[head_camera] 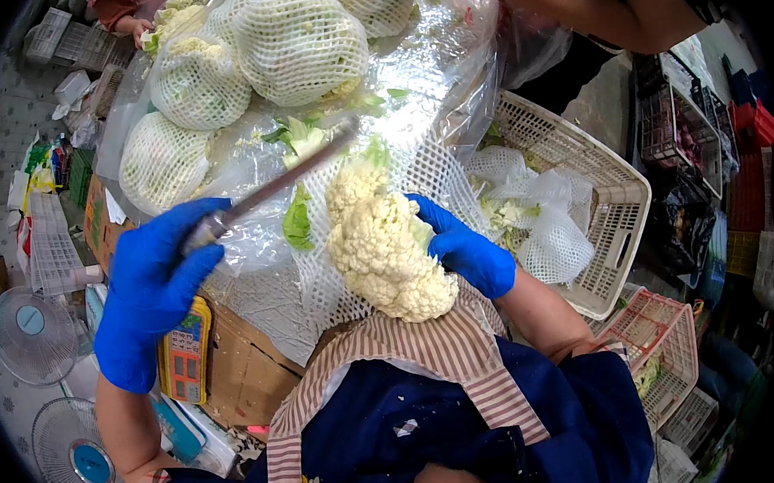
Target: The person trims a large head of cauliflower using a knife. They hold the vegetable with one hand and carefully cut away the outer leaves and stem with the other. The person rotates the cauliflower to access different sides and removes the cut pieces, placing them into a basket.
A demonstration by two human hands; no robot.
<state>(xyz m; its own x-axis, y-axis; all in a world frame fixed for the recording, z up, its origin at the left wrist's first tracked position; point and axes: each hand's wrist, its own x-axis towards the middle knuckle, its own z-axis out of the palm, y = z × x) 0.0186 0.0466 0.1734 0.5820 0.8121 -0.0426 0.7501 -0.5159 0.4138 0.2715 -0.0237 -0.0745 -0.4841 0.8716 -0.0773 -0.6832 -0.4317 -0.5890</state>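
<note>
My left hand (154, 278), in a blue glove, grips the handle of a knife (288, 178) whose blade points up and to the right. My right hand (464, 243), gloved in blue too, holds a trimmed cauliflower head (387, 248) by its right side, with the fingertips partly hidden behind it. White foam netting (318, 273) lies under and beside the cauliflower. A loose green leaf (298, 219) rests to its left. Beyond the blade are cut leaf pieces (302, 140) on clear plastic film (246, 150).
Several netted cauliflowers (299, 46) are piled at the back left. At right stands a white plastic crate (637, 204) with netting and leaf scraps. A yellow calculator-like device (186, 353) is at left. Another person's hand (138, 29) touches the pile; another person's arm (586, 15) is at upper right.
</note>
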